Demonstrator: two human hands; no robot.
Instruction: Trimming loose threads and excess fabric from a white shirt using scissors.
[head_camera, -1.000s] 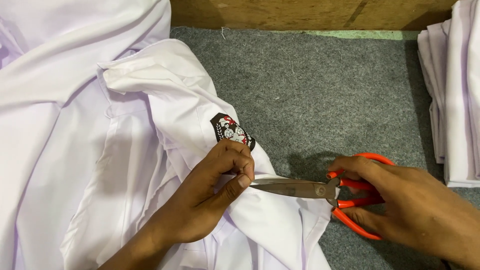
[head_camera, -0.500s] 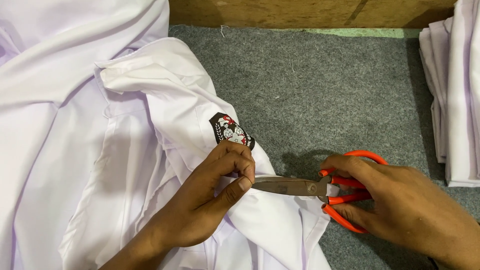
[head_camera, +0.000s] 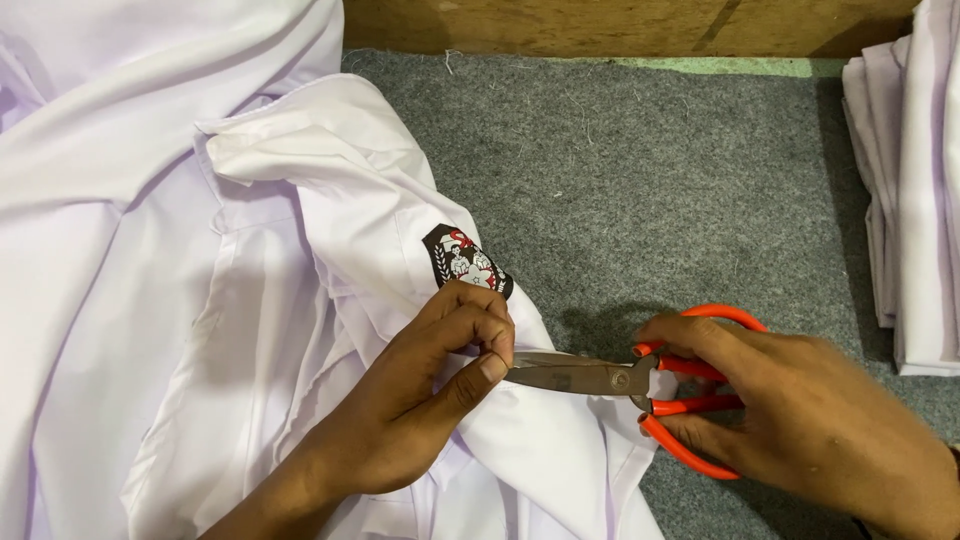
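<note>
White shirt is lying over the left side of the grey mat, its dark badge showing. The left hand is pinching the cloth tight. The right hand is gripping orange scissors, blades together, tips touching the left thumb.

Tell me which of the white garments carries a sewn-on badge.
The white shirt under the left hand, beside the scissors: it has a dark badge. The stacked garments at right show none.
</note>
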